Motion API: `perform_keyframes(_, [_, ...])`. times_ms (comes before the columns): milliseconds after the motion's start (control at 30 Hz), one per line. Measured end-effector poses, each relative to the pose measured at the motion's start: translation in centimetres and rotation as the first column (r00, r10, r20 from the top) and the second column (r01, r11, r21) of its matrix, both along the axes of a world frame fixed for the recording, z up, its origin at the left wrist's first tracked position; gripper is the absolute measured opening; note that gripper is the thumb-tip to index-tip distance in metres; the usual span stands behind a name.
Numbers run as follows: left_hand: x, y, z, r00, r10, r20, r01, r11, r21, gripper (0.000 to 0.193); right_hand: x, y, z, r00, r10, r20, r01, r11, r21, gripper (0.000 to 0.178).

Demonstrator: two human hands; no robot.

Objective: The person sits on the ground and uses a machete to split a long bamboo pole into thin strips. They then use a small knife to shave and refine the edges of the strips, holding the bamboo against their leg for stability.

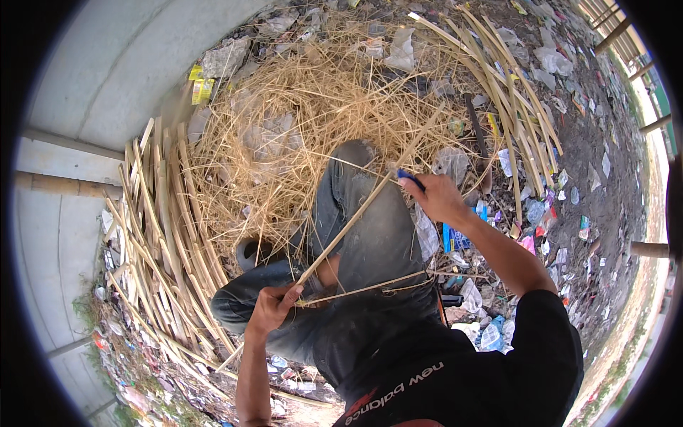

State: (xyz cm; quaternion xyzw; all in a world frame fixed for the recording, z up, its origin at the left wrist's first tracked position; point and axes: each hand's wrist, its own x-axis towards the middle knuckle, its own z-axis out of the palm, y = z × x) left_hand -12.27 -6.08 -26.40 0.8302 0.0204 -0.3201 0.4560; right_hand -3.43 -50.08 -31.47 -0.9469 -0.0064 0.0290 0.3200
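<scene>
A long pale bamboo strip (350,226) slants across my lap, from low left to far right. Its lower end is pinched in my left hand (271,307), above my bent left leg. My right hand (441,198) is closed round a small tool with a blue handle (411,179), which looks like a knife. The tool meets the strip above my right knee; its blade is too small to make out. A thin sliver (370,288) stretches from near my left hand across my thighs.
Curly shavings (320,107) heap up in front of my legs. Bamboo strips (167,235) lie stacked on the left beside a grey wall (142,57), and more strips (516,107) lie at the far right. A dark flat bar (478,135) rests near them. Litter (491,331) covers the ground.
</scene>
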Motion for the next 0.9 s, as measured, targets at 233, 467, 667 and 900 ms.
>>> perform_keyframes(233, [-0.9,2.0,-1.4,0.998,0.017,0.056,-0.011,0.995,-0.102,0.044,5.0,-17.5,-1.1,0.798,-0.58,0.162,0.592,0.805,-0.035,0.072])
perform_keyframes(467, [-0.3,0.9,0.0,0.999,0.009,0.036,-0.009,1.0,0.0,0.044,-1.9,-1.0,1.0,0.999,-0.022,0.034,0.022,1.0,-0.014,0.058])
perform_keyframes(667, [-0.5,1.8,0.5,0.998,0.001,0.069,-0.004,0.999,0.054,0.042,3.6,-6.7,-0.7,0.952,-0.305,-0.008,0.305,0.952,0.01,0.065])
perform_keyframes(900, [0.2,1.3,-0.8,0.99,-0.002,0.144,-0.004,0.999,0.038,0.043,5.3,-9.0,2.2,0.926,-0.377,-0.011,0.376,0.925,-0.049,0.068])
